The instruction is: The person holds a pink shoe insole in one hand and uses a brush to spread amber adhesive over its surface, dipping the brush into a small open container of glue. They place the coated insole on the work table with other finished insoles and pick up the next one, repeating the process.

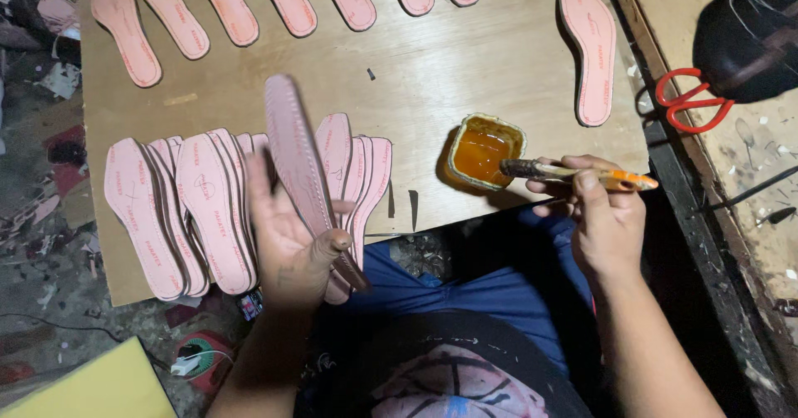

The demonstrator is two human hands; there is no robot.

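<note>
My left hand (287, 239) holds a pink shoe insole (295, 152) on edge, tilted up above a fanned stack of pink insoles (199, 210) lying on the plywood board (465, 61). My right hand (603, 214) grips a small brush (573, 172) with an orange handle; its dark bristles point left, right at the rim of a small square tub of amber glue (484, 149). The tub sits near the board's front edge, between my two hands.
A row of single pink insoles (229, 7) lies along the far side of the board, and one more insole (588, 52) at the right. Red-handled scissors (690, 100) and a black shoe (748, 31) rest on the bench at right. A yellow sheet (100, 389) lies lower left.
</note>
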